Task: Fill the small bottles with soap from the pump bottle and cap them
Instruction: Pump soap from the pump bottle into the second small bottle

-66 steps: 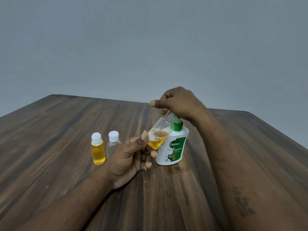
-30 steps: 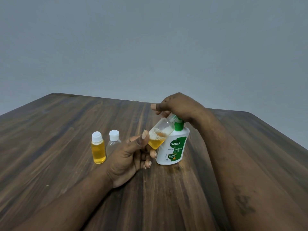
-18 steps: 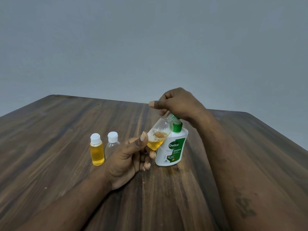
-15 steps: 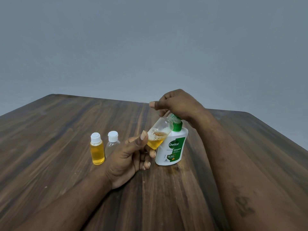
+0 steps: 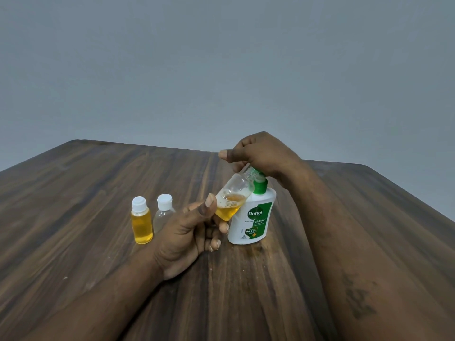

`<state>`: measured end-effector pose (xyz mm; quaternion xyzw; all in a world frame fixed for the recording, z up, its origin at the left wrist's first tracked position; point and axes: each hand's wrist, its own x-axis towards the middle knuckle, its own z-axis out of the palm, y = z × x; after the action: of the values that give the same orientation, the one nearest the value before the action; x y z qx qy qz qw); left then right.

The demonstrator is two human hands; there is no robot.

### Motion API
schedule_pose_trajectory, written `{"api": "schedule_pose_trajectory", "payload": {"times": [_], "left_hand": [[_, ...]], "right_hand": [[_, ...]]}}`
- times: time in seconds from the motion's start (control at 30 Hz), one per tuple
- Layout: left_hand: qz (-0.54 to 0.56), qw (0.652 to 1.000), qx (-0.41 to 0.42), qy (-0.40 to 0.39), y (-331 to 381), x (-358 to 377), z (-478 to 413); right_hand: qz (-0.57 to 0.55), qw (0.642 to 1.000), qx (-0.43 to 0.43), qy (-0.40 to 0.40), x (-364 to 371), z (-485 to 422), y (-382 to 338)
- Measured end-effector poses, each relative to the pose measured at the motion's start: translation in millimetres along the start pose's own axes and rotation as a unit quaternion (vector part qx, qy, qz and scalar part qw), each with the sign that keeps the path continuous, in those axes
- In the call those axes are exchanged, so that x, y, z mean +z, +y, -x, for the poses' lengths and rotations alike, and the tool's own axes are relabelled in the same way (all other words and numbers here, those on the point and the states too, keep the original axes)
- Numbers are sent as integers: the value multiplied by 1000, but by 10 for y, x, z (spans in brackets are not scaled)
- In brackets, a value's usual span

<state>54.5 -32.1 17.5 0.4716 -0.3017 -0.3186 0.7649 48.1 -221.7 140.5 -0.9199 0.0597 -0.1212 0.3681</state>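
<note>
My left hand (image 5: 189, 232) grips a small clear bottle (image 5: 234, 195), uncapped and tilted, its open neck up against the nozzle of the white Dettol pump bottle (image 5: 253, 217). Amber soap with bubbles fills roughly its lower third. My right hand (image 5: 261, 153) lies curled over the green pump head, which it hides. To the left stand two capped small bottles: one full of amber soap (image 5: 141, 223), and a clear, seemingly empty one (image 5: 163, 212), partly behind my left hand.
Everything stands on a dark wooden table (image 5: 73, 193) whose far edge meets a plain grey wall. A small wet amber smear (image 5: 256, 249) lies at the foot of the pump bottle. My forearms cross the near part of the table.
My right hand has gone down on the pump and come back up twice. The soap in the tilted bottle has risen slightly. My left hand has held still.
</note>
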Motion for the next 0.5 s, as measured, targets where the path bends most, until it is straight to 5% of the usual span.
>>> {"api": "schedule_pose_trajectory", "payload": {"times": [0.2, 0.5], "left_hand": [[-4, 1000, -10, 9, 13, -11, 16], [3, 1000, 3, -5, 19, 10, 17]], "right_hand": [[-37, 994, 81, -60, 48, 15, 91], [12, 1000, -2, 9, -3, 9, -29]]}}
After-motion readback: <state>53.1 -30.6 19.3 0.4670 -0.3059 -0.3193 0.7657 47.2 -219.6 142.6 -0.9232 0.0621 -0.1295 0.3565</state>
